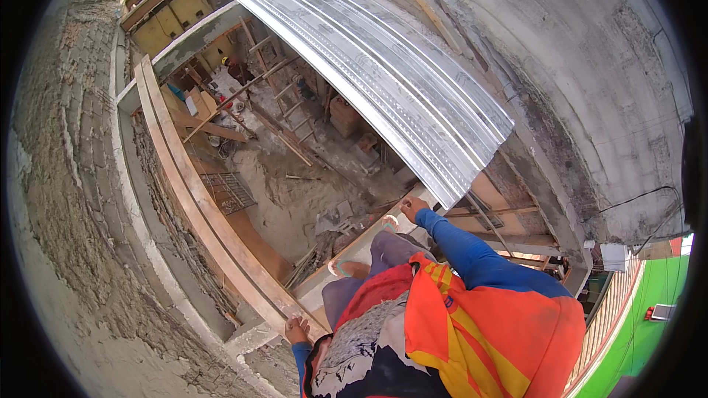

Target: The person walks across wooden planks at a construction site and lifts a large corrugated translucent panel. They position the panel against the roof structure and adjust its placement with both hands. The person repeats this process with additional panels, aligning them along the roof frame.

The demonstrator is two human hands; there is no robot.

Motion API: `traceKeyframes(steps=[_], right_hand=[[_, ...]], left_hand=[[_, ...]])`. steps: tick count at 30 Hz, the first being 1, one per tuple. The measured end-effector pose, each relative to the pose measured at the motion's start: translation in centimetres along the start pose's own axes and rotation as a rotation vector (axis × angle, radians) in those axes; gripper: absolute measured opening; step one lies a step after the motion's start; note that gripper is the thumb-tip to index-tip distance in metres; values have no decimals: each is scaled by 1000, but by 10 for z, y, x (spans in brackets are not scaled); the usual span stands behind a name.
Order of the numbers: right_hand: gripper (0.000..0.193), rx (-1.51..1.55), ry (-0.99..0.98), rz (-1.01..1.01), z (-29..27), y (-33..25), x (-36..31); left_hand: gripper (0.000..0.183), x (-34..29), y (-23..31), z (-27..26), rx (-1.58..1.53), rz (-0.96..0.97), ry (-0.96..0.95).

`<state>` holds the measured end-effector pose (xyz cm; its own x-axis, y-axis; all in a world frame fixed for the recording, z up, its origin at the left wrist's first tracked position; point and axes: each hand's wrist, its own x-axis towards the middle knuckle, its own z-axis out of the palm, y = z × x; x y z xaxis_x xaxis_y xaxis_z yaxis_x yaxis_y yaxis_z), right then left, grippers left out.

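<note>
My left hand [297, 330] rests at the near end of a long wooden beam [193, 195], its fingers lying apart on the wood. The beam runs away along the left side of an open pit. My right hand [413, 208] is above a concrete ledge [361, 245], its fingers curled. Whatever it may hold is hidden. Right beside it lies the near corner of a long, ribbed, shiny metal sheet [369, 66]. This sheet reaches from the far left to the near right, over the right part of the pit.
Deep below is a floor with sand [273, 191], a wooden ladder [291, 107], a metal grille [227, 191] and loose boards. A person in a yellow helmet [237, 70] is down there. Rough mortared wall [66, 199] borders the left; a grey concrete surface [568, 51] lies right.
</note>
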<state>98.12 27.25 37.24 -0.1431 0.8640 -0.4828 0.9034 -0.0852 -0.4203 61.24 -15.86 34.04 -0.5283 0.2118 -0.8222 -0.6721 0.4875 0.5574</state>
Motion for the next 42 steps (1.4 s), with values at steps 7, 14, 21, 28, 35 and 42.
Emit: traceKeyframes(steps=[7,14,21,28,35,42], right_hand=[[37,23,29,21,8,27,-5],[39,155,-4,100,-6,41,-2],[41,196,50,166,-39,103,-8],[39,104,146,237,-55,177,12],[36,187,142,135,-47,150,25],[32,196,27,0,21,106,45]], left_hand=[[22,-4,37,14,86,51,-26],[18,-12,54,33,119,3,-29],[21,-1,50,88,176,2,-114],[20,-30,62,170,171,50,-149],[17,-19,60,140,162,214,-127],[21,-26,36,61,122,144,39]])
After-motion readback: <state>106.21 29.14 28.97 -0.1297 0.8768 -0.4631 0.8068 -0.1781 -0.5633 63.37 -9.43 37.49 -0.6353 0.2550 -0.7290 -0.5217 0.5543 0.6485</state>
